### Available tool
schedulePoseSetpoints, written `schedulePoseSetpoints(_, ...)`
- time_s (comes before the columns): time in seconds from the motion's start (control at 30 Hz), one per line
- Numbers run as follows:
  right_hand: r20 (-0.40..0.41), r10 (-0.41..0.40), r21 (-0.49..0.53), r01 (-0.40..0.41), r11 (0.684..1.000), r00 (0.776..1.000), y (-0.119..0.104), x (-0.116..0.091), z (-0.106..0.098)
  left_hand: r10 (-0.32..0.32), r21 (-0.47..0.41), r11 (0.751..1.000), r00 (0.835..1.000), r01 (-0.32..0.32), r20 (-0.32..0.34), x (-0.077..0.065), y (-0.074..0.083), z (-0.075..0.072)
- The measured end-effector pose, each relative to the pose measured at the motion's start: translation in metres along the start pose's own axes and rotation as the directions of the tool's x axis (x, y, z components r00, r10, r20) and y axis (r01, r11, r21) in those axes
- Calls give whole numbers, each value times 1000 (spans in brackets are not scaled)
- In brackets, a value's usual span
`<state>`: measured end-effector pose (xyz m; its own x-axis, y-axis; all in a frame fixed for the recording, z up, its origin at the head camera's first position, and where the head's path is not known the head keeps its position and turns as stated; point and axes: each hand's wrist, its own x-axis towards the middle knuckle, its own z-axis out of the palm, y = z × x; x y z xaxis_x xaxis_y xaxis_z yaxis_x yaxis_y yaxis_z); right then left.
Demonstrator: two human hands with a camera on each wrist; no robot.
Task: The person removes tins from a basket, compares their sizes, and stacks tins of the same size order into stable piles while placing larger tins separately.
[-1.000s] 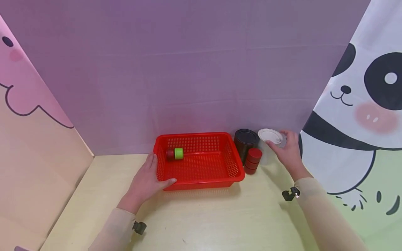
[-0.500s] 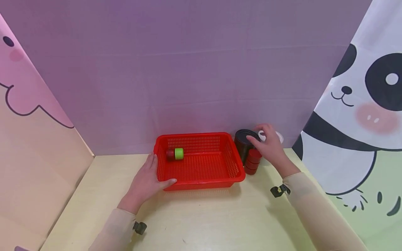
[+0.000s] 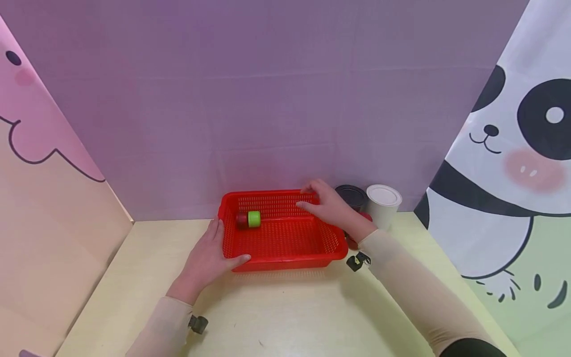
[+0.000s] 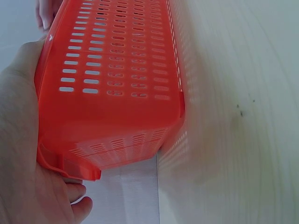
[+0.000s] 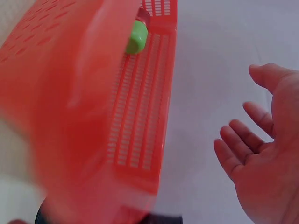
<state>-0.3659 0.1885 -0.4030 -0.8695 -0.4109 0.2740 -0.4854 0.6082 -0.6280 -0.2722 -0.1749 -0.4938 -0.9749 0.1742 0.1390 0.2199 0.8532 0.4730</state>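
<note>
In the head view a red perforated plastic basket (image 3: 276, 264) sits on the table against the purple backdrop. My left hand (image 3: 208, 260) holds its near left corner, fingers along the left side and thumb across the front rim. My right hand (image 3: 327, 204) hangs over the basket's right back part, fingers loosely bent and nothing between them, as the right wrist view also shows. Inside at the left, a lime-green short cylinder (image 3: 254, 218) lies end to end with a dark red cylinder (image 3: 242, 219).
Right of the basket stand a black lidded canister (image 3: 351, 194) and a white lidded canister (image 3: 384, 201). A red stack of round pieces (image 3: 352, 242) beside them is mostly hidden by my right wrist. A panda-print cloth (image 3: 517, 163) hangs at the right.
My right hand has left the white canister and moved left, past the black canister, to over the basket. The white canister has come into view. My left hand and the basket stay put.
</note>
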Motion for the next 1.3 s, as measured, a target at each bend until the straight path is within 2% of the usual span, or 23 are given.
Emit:
schedulePoseSetpoints(0.17,51,-25,7,24,1000,998,-7,18,16,-2,6,1000,1000,2,1,-1,0,0)
schedulePoseSetpoints(0.33,81,-68,-30,71,997,994,-11,37,25,-6,-1,1000,1000,6,5,-1,0,0)
schedulePoseSetpoints(0.5,116,-53,-33,57,998,992,-16,51,32,1,-5,1000,1000,-1,4,0,-2,4)
schedulePoseSetpoints(0.67,145,-57,-60,66,996,988,-15,65,44,6,-11,1000,1000,-6,-8,2,-3,5)
schedulePoseSetpoints(1.0,220,-117,-153,153,976,968,-10,90,79,15,-20,1000,1000,-15,-9,1,-1,2)
schedulePoseSetpoints(1.3,283,-19,-153,65,986,959,-12,90,107,18,-7,1000,1000,-18,-10,1,-1,2)
